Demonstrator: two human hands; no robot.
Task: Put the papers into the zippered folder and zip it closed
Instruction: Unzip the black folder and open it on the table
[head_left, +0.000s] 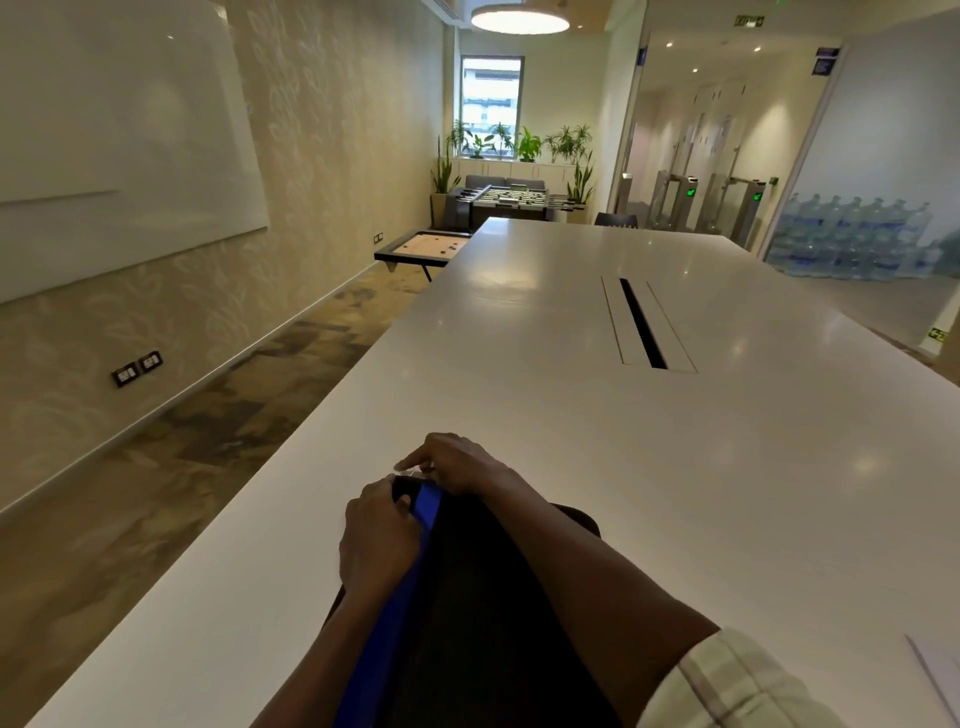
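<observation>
At the near edge of the long white table (545, 395), the zippered folder (483, 597) is lying flat, black with a blue strip running along its left side, and both hands are working at its far corner. The left hand (376, 540) is gripping that corner, fingers curled over the blue edge. The right hand (457, 462) is sitting just past it with the fingers bunched like it's pinching the zip pull, but the pull itself is too small to make out, so I can't tell for sure. A white sheet (935, 675) is poking in at the near right corner, well apart from the folder. So the risk I'm seeing: zipping up with paper left outside, if that sheet belongs to the stack. Also the zip could be snagging on a paper edge at the corner, or the folder sliding if the left hand lets go.
</observation>
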